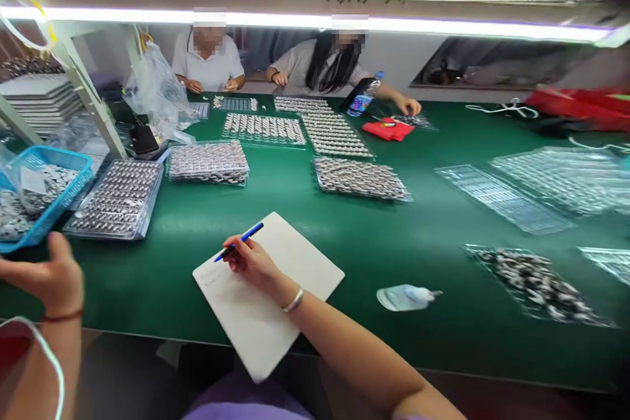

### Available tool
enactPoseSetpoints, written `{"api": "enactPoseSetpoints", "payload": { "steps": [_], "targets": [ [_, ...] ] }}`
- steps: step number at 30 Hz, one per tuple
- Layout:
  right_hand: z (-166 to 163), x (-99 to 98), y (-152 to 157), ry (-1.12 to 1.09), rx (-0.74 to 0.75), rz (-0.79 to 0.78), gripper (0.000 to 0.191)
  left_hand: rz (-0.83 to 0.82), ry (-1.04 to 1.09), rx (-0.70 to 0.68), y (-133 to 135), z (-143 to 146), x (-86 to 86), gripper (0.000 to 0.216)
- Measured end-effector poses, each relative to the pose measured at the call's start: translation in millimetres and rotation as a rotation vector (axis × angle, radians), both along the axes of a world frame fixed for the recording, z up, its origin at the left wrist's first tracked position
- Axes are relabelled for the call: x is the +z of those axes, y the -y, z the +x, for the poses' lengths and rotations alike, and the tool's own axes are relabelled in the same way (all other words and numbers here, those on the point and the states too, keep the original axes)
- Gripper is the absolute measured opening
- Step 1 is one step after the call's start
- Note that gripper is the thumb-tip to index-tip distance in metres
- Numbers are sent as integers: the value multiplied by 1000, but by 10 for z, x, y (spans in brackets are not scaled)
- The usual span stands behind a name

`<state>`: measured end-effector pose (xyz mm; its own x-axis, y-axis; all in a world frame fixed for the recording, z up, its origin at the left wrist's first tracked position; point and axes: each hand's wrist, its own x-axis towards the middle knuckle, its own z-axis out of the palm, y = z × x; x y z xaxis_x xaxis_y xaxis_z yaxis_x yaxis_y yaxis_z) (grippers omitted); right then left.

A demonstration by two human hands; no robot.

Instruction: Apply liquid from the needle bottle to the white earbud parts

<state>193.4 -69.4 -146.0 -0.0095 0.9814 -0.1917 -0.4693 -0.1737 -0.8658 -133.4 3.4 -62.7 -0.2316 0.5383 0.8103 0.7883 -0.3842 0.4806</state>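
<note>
My right hand (249, 264) grips a blue pen (253, 231) between thumb and fingers, over a white notebook (260, 321). A few faint lines of writing show at the upper left of the page, just below the pen's tip. The notebook lies at an angle, one corner past the table's near edge. At the far left my left hand (58, 275) is raised, thumb up and fingers stretched toward the frame's edge, holding nothing I can see. Close beyond it stands a blue plastic basket (54, 210) with small black and white parts inside.
Trays of small parts (115, 200) stand on the green table (275, 193), with more stacks (361, 178) further back. To the right lie a small squeeze bottle (406, 297), clear empty trays (502, 197) and a heaped tray (536, 282). Two people sit opposite, near a water bottle (363, 98).
</note>
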Motion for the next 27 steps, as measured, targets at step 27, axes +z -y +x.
{"api": "enactPoseSetpoints", "payload": {
  "steps": [27],
  "targets": [
    [-289,-117,253,763,11,308,31,-442,-820,-444,1458,1280,-1027,56]
  ]
}}
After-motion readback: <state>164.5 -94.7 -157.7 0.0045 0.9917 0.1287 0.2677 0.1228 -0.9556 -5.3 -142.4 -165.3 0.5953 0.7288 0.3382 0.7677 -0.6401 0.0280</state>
